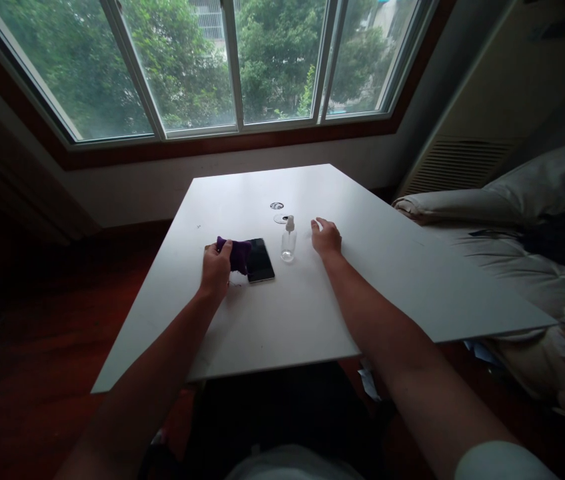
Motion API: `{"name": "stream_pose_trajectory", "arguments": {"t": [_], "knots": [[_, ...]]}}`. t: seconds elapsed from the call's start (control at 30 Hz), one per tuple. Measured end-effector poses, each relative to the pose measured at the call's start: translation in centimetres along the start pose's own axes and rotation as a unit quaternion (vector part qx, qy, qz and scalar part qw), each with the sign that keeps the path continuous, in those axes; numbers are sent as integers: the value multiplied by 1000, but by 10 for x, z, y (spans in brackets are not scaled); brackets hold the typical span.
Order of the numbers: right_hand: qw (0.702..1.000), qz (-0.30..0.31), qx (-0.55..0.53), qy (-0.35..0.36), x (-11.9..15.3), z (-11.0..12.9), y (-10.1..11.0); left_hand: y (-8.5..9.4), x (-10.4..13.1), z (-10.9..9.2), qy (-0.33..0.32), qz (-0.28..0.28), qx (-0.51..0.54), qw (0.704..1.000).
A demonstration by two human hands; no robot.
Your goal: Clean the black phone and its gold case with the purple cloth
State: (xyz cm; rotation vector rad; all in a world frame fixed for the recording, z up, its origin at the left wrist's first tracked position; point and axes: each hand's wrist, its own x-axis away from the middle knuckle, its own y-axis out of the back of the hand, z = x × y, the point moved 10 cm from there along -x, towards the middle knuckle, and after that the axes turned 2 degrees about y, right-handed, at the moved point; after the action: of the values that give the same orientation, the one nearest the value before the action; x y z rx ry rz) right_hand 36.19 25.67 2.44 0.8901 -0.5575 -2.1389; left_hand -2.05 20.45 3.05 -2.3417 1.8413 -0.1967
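Note:
A purple cloth [239, 256] is pinched in my left hand [216, 268], its free end hanging over the left side of a dark-screened phone or small tablet [261, 261]. That device lies flat on the white table [282, 327]. A clear spray bottle [288, 244] with a whitish pump top stands upright just right of the device. My right hand [327, 237] rests on or just above the table, to the right of the bottle and apart from it. Its fingers are loosely bent with the thumb apart, and nothing shows in them.
Two round fittings or discs [277, 207] are on the tabletop behind the bottle. Beyond the table's far edge is a wall with a window [197, 67]. A light padded sofa or bed [507, 253] with dark fabric on it stands at the right.

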Motion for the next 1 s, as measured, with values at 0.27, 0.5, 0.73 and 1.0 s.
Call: {"name": "stream_pose_trajectory", "arguments": {"t": [0.27,0.5,0.73,1.0], "knots": [[993,58,88,48,3,3,-26,2,2,0,10,4,-2,1000],[993,55,-46,88,3,8,-25,0,4,-4,16,8,21,1000],[990,32,-96,103,5,20,-13,-2,4,-6,10,7,12,1000],[940,-53,-247,230,58,109,57,-3,5,-9,5,15,-1,1000]]}}
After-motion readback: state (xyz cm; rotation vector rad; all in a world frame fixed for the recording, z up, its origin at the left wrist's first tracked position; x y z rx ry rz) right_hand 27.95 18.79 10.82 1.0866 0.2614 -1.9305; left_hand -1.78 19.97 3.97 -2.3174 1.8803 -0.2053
